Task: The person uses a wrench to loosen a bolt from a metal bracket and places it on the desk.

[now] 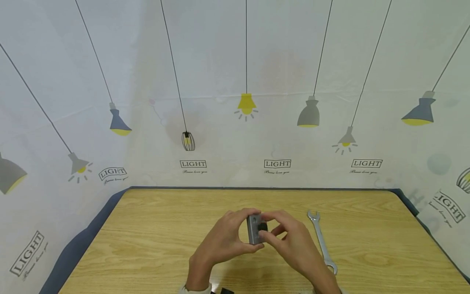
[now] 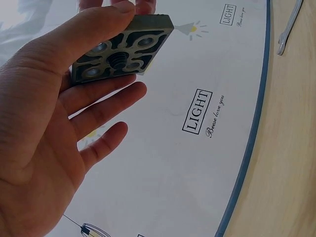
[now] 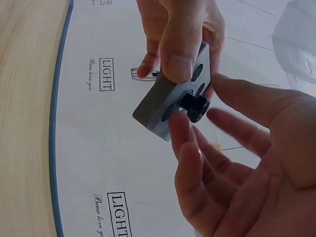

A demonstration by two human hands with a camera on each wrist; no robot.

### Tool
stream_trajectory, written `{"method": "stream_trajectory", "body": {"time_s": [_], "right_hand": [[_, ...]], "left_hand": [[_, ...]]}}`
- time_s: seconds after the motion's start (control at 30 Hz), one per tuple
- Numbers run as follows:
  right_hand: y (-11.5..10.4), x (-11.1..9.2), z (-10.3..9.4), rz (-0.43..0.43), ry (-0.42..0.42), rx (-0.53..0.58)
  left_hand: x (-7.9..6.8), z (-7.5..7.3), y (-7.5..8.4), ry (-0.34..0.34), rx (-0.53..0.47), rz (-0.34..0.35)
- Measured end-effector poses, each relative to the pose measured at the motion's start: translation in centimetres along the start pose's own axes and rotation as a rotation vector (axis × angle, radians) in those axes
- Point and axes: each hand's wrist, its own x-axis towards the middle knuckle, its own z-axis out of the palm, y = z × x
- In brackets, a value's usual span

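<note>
In the head view, my left hand grips a thick square grey metal plate by its edges, thumb below and fingers above. The left wrist view shows the ribbed back of the plate, with holes near the corners and a dark threaded end at the centre. A black bolt sits in the middle of the plate's other face, its head standing a little off the surface. My right hand pinches around this bolt head, its fingertips beside the plate; the exact contact is partly hidden.
An open-ended wrench lies on the wooden table, right of my hands. Small black objects show at the bottom edge. Behind the table stands a wall covering printed with lamps.
</note>
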Motion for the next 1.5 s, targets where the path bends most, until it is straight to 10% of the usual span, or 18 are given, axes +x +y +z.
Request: {"method": "stream_trajectory", "body": {"time_s": [0.33, 1.5], "right_hand": [[-0.27, 0.25, -0.01, 0.185, 0.025, -0.007], [0.11, 0.19, 0.12, 0.015, -0.007, -0.039]], "left_hand": [[0.06, 0.0, 0.16, -0.005, 0.006, -0.001], [-0.02, -0.05, 0.14, 0.0, 0.01, 0.013]]}}
